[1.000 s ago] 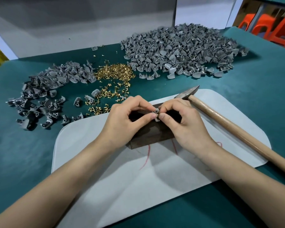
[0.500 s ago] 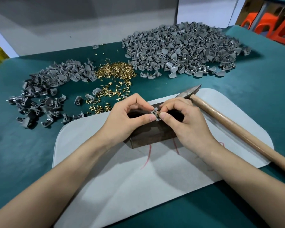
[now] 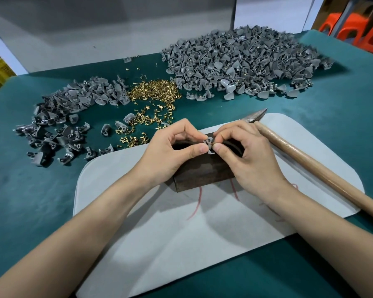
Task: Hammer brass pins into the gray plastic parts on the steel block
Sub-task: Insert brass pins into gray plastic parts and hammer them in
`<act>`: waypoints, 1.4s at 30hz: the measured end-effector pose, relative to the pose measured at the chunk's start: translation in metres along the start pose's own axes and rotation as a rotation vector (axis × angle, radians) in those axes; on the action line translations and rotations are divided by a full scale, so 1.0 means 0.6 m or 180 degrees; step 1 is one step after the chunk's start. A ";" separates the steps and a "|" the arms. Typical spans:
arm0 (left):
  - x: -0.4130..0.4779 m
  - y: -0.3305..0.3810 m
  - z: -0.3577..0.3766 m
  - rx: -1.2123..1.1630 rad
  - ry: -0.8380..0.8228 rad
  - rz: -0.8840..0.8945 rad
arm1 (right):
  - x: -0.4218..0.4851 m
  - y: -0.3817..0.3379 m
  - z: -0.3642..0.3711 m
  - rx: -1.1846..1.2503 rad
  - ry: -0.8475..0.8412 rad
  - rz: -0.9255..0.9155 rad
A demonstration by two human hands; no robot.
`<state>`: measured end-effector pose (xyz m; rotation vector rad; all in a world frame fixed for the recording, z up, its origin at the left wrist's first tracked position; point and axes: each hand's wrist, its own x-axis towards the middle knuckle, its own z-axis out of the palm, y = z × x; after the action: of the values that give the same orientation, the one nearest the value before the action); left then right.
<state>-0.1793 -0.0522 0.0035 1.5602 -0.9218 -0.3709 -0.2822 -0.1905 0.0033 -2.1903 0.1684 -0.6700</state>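
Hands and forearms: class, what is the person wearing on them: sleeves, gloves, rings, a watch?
Nothing shows. The left hand and right hand have no gloves, rings or watch; the left forearm and right forearm are bare to the picture's edge, without sleeves.

The bench is teal, the mat pale grey with red scrawled lines. Plastic parts are grey, brass pins gold, the steel block dark brown, the hammer handle tan.

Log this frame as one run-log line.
phase: part positioning | left hand: pinches gray part | right hand: pinches gray part, above steel block | hammer: lying on white mat, not held
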 end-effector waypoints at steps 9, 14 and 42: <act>-0.001 0.001 -0.002 0.0023 -0.0105 -0.0023 | 0.001 0.001 -0.004 -0.0093 -0.0036 -0.0027; 0.000 0.003 0.000 0.0031 -0.0074 -0.0031 | 0.002 0.003 -0.004 -0.0050 -0.0046 -0.0066; 0.001 0.002 0.001 0.0182 0.0008 0.0016 | 0.001 0.000 0.003 -0.0419 0.0194 -0.0427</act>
<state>-0.1796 -0.0531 0.0047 1.6098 -0.9412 -0.3417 -0.2806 -0.1892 0.0028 -2.3239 0.0999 -0.8217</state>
